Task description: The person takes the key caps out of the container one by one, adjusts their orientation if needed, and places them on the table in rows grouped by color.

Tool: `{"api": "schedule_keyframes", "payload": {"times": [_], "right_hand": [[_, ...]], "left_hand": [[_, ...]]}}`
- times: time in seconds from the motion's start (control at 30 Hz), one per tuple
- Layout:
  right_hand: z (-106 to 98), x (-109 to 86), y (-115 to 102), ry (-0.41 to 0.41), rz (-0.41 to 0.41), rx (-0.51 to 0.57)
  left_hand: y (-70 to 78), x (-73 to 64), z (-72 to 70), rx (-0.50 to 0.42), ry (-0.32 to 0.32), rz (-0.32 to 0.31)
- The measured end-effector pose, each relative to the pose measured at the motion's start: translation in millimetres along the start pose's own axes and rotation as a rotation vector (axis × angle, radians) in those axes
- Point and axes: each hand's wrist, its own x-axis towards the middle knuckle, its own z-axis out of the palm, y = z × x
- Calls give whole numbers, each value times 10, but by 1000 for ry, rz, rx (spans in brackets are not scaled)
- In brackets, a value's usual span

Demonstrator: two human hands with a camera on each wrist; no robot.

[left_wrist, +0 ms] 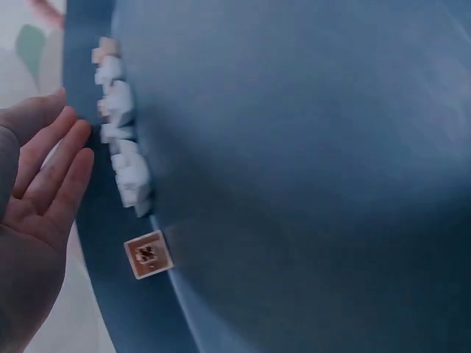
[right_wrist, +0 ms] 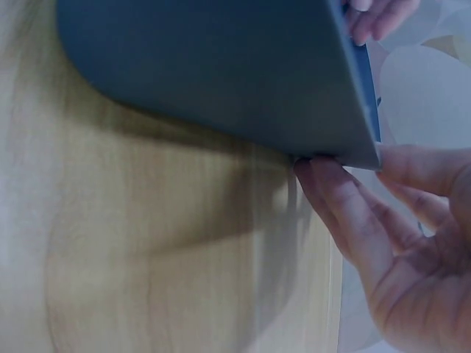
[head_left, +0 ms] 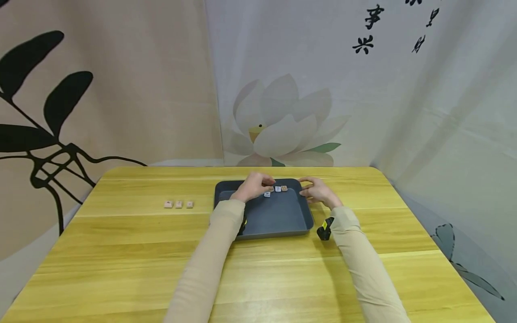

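Observation:
A dark blue-grey tray [head_left: 274, 224] lies on the wooden table. Above its back edge is my left hand [head_left: 253, 186], its fingers extended beside a row of small pale tiles [left_wrist: 126, 165]. No tile shows between those fingers in the left wrist view. One square tile with a brown marked face [left_wrist: 149, 254] lies apart from that row, along the same side. At the tray's back right corner, my right hand [head_left: 317, 190] holds the edge, thumb [right_wrist: 412, 165] at the rim and fingers against the outer wall. My left forearm hides part of the tray's left side.
Three small tiles [head_left: 179, 204] sit in a row on the wooden table [head_left: 133, 260], left of the tray. Behind the table hangs a printed curtain [head_left: 282, 116]. A black wrist device [head_left: 325, 229] is beside the right sleeve.

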Motion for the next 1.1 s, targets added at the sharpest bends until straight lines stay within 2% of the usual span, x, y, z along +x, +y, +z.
{"api": "schedule_keyframes", "payload": {"times": [0.27,0.43,0.7,0.83,1.1], "right_hand": [[0,-1,3,2,-9,-15],[2,11,2,-4,-8,5],[1,2,-1,-11,-16,2],[-1,-5,3,-6,-17,-5],[-15,5,25,-9,-17,10]], "left_hand": [[-47,-2,68,174,-13,21],[-18,10,79,211,-31,34],[23,21,86,291,-83,23],[2,15,89,278,-93,16],[1,8,47,173,-61,12]]}}
